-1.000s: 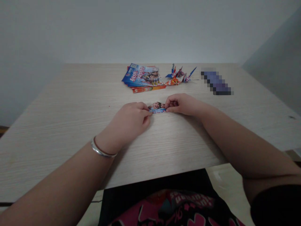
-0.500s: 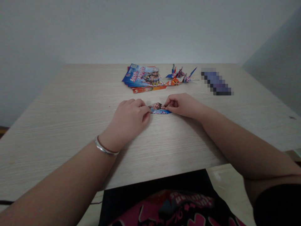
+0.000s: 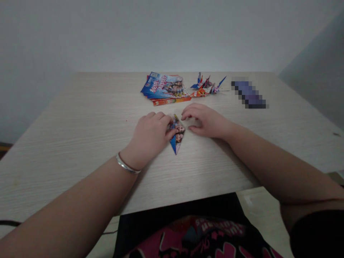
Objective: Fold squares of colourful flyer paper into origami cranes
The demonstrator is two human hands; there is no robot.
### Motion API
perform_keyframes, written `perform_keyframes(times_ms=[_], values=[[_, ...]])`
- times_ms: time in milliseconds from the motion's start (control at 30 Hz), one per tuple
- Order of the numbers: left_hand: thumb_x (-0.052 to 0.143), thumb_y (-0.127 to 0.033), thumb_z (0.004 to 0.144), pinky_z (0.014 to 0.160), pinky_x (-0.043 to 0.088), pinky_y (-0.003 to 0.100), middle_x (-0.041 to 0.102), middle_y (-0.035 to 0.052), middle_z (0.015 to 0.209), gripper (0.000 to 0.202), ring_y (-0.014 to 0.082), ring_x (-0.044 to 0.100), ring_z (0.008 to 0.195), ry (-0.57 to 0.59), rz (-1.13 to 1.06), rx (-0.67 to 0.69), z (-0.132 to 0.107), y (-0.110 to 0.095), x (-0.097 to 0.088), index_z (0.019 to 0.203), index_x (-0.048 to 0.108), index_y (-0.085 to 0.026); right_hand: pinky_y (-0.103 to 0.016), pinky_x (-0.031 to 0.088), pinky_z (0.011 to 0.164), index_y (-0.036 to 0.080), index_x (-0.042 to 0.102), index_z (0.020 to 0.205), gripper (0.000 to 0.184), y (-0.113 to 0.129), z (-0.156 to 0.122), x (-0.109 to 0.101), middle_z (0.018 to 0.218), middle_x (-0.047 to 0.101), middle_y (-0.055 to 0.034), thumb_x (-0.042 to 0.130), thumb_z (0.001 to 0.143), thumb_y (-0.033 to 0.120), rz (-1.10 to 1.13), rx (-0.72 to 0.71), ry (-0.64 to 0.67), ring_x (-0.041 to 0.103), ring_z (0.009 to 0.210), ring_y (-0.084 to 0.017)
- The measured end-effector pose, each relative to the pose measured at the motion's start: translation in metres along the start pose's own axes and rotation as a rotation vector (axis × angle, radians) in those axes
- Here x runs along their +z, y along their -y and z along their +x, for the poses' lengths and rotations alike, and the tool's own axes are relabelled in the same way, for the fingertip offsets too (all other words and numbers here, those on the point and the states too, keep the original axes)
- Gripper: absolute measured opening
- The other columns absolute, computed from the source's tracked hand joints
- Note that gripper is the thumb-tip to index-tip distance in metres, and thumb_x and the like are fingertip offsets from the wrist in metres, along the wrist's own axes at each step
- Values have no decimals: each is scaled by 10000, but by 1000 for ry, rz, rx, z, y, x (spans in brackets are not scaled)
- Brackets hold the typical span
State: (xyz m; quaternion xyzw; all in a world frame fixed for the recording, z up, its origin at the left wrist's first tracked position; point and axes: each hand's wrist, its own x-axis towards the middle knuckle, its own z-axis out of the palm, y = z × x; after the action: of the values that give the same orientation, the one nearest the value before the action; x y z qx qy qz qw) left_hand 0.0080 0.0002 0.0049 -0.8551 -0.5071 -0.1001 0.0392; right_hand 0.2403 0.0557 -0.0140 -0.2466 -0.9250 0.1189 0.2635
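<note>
A small folded paper (image 3: 179,138), diamond-shaped with blue areas and printed faces, stands out from the fingers of my left hand (image 3: 154,132). The left thumb lies over its face, with the fingers at its left edge. One point of the paper faces me; part of its left side is hidden by the hand. Just to the right, my right hand (image 3: 205,120) is off the paper, thumb and fingers apart with nothing between them. A silver bangle (image 3: 127,165) circles my left wrist.
Behind the hands lies a stack of printed flyers (image 3: 163,86), blue on top with orange below. Several folded paper cranes (image 3: 205,86) sit beside it. A pixelated dark oblong item (image 3: 248,94) lies at the back right of the pale wooden table (image 3: 94,100).
The folded paper has turned from lying sideways between both hands to pointing toward me. My right hand has let go and its fingers have spread; my left hand still holds on.
</note>
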Motion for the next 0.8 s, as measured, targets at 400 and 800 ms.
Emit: perform_keyframes(times_ms=[400, 800], values=[[555, -325, 1026, 951, 538, 434, 713, 127, 1216, 300, 284, 667, 1064, 125, -50, 199, -12, 1, -15, 1188, 740, -152, -369, 533, 958, 194, 785, 1071, 243, 14, 3, -3, 1115, 796, -68, 561, 1006, 262, -218, -185, 120, 710, 1072, -216], [470, -132, 1004, 899, 535, 405, 759, 126, 1113, 291, 276, 711, 1013, 207, 126, 206, -8, -30, -36, 1125, 735, -140, -316, 412, 700, 185, 815, 1033, 234, 47, -4, -29, 915, 770, -95, 610, 988, 289, -407, 34, 327, 667, 828, -207]])
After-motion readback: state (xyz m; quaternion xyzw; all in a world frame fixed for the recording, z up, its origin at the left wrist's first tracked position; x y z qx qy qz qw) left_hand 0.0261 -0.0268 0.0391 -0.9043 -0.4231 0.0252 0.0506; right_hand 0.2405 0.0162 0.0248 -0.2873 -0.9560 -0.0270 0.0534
